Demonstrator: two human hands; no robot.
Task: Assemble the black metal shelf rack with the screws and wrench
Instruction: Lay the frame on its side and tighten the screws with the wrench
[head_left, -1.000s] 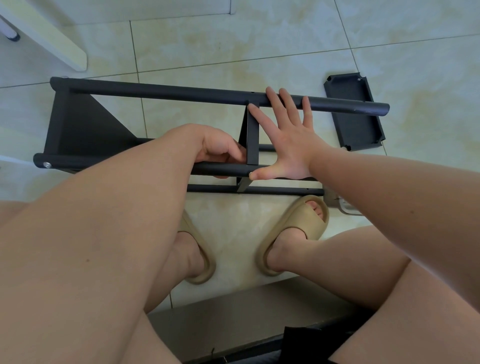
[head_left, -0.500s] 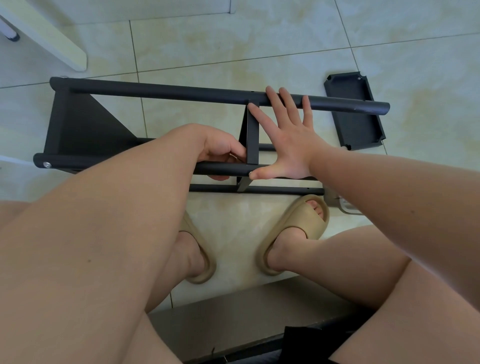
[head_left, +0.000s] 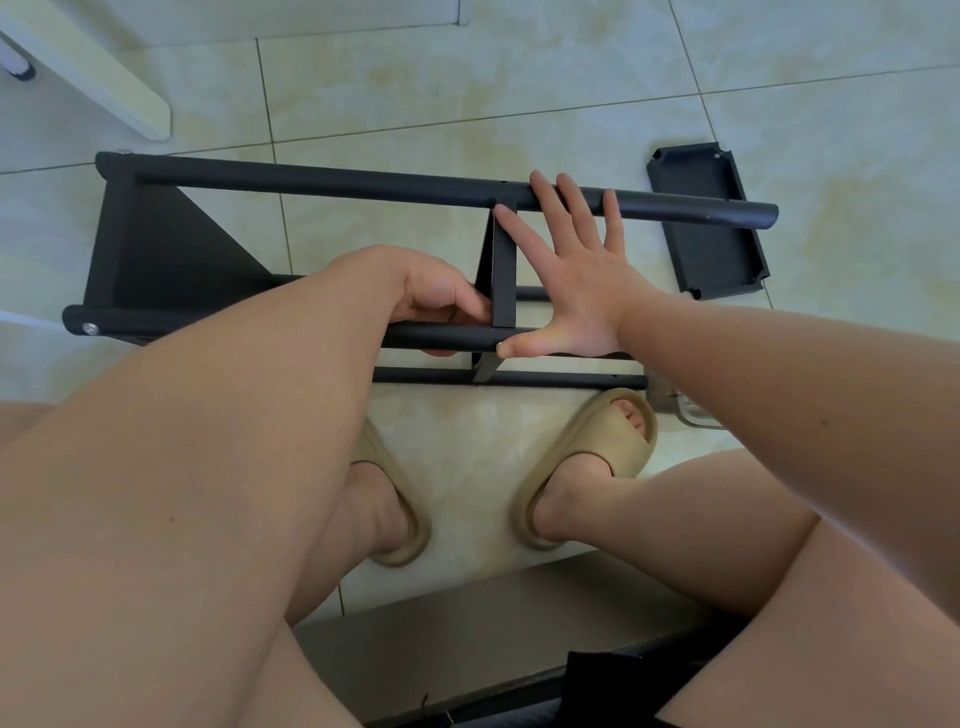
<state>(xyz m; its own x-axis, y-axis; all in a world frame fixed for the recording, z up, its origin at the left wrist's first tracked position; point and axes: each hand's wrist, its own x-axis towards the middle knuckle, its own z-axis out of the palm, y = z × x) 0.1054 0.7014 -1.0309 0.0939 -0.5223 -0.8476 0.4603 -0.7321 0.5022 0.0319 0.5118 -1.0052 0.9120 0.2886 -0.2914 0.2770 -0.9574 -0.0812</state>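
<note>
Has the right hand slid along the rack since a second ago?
No. The right hand still lies spread flat, fingertips on the far rail just right of the crosspiece, thumb on the near rail, as before.

Floor (head_left: 519, 67): glossy cream tiles, mottled yellow, thin dark grout lines; pale furniture leg (head_left: 104, 88) top left; daylight, soft reflections

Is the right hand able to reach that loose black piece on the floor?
Probably yes. The right hand lies flat on the rack, holding nothing, and the loose black piece sits close by; only the far tube crosses over it.
</note>
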